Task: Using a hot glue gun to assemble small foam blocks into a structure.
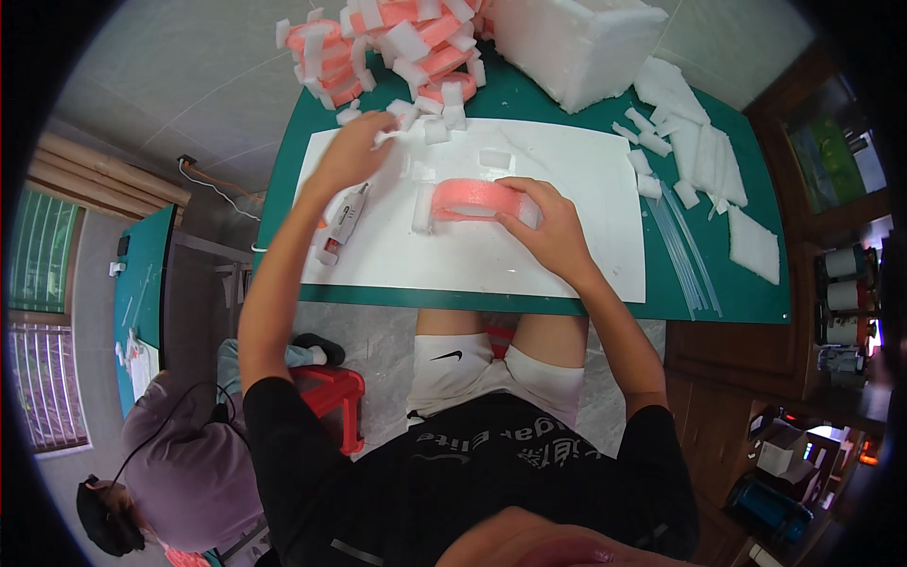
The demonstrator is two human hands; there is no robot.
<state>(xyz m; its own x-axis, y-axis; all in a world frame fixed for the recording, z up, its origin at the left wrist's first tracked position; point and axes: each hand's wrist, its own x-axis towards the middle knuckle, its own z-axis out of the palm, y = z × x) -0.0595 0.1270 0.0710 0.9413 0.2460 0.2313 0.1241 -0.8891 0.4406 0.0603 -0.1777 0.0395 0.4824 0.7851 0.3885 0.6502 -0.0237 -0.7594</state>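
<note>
A pink foam ring lies on its side on the white board, a white foam block against its left end. My right hand is closed around the ring's right end, thumb in front and fingers over the top. Further up and left, my left hand is at the board's far left part, beside loose white foam pieces. A small white foam piece shows between its thumb and fingers. Below that hand lies a white glue gun.
Pink rings with white foam blocks are piled at the back, next to a large white foam box. Foam sheets and clear glue sticks lie on the right. Another person sits at lower left near a red stool.
</note>
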